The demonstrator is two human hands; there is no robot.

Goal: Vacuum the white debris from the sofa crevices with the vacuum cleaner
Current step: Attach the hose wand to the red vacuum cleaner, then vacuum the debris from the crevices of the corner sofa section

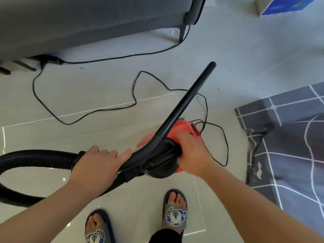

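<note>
A small red and black vacuum cleaner (182,128) sits on the tiled floor in front of my feet. Its black wand (189,99) rises up and to the right, its open tip in the air. My left hand (95,166) is shut on the wand's curved handle, where the ribbed black hose (36,157) joins it. My right hand (192,152), blurred, rests on top of the vacuum body, fingers spread over it. The grey sofa (87,23) stands at the top left. No white debris is visible from here.
A thin black power cord (98,110) loops across the floor between the sofa and the vacuum. A grey patterned mat (287,137) lies at the right. A blue and white box (284,6) sits at the top right. My two slippered feet are at the bottom.
</note>
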